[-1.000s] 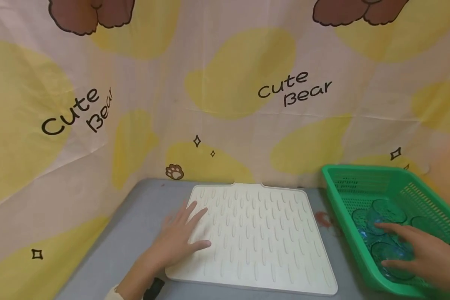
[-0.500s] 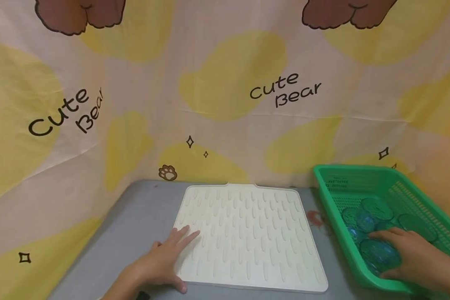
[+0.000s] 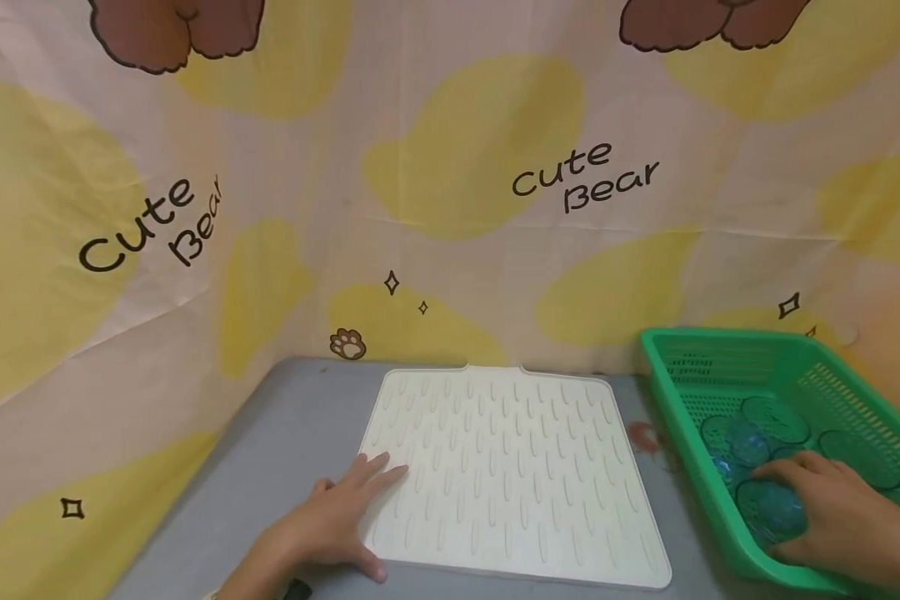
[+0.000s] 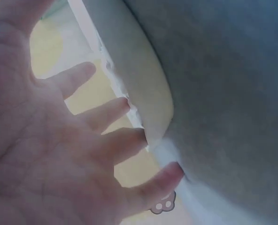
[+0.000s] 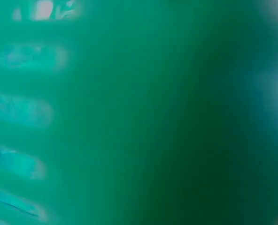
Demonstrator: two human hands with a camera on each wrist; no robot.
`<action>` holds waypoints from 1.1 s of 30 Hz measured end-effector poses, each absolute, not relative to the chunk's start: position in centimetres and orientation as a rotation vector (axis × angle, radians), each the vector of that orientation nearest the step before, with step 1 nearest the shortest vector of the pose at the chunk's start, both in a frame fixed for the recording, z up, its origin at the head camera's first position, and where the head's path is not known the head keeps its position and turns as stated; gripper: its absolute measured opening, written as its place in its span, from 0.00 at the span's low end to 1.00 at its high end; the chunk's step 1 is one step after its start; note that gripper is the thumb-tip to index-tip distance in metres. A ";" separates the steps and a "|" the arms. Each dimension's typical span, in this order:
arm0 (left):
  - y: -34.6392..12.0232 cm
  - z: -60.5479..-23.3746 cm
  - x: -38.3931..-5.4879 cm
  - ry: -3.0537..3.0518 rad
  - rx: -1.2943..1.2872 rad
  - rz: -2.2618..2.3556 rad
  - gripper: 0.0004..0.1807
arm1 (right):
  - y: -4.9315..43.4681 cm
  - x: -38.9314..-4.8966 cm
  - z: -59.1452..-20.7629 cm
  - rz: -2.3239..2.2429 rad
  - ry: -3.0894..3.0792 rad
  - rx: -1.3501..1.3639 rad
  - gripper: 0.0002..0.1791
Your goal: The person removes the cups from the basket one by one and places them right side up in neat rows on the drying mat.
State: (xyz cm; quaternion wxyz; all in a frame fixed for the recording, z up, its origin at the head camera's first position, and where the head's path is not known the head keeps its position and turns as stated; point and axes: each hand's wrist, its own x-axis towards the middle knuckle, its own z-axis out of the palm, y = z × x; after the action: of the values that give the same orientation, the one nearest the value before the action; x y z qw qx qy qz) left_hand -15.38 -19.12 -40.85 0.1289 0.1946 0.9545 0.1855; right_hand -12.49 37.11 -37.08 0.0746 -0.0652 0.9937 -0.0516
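- Head view: a white mat (image 3: 495, 475), dotted with raised ribs, lies flat on the grey tabletop (image 3: 270, 450), its tabbed far edge close to the printed cloth (image 3: 450, 167).
- Left of the mat, the tabletop gives a broad stretch of room; to its right, only a narrow strip runs before the green basket (image 3: 742, 354).
- The left hand (image 3: 330, 517) is at the mat's left edge near its near corner, fingers spread and relaxed, thumb stretched out by the near edge.
- The right hand (image 3: 832, 517) reaches inside the basket, right of the mat, fingers and thumb curled round the nearest see-through vessel (image 3: 774, 507), which looks bluish; how firmly, I can't tell.
- More clear round vessels (image 3: 776, 417) sit in the basket beyond that hand, leaving it tight room near the basket's wall.
- The left wrist view adds what the head view hides: the palm, with the fingertips against or just beside a pale edge.
- The right wrist view shows blurred green with slots along one side; its hand can't be made out there.
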 end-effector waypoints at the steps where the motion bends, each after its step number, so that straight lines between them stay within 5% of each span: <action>1: -19.0 -40.9 -15.4 2.779 0.561 0.528 0.68 | 37.1 -12.5 -37.0 -0.188 2.967 -0.184 0.42; 14: -18.4 -41.0 -15.8 2.824 0.549 0.417 0.70 | 37.5 -11.6 -34.4 -0.567 3.047 -0.221 0.51; 33: -18.4 -41.5 -15.4 2.819 0.551 0.419 0.67 | 36.5 -11.3 -34.4 -1.011 2.928 -0.169 0.44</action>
State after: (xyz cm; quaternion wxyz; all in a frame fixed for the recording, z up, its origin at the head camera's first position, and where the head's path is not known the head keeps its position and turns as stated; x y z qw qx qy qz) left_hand -15.42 -18.38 -41.49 0.1194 0.1884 0.9642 0.1433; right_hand -11.29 36.45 -34.37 0.0195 -0.0546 0.9436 -0.3259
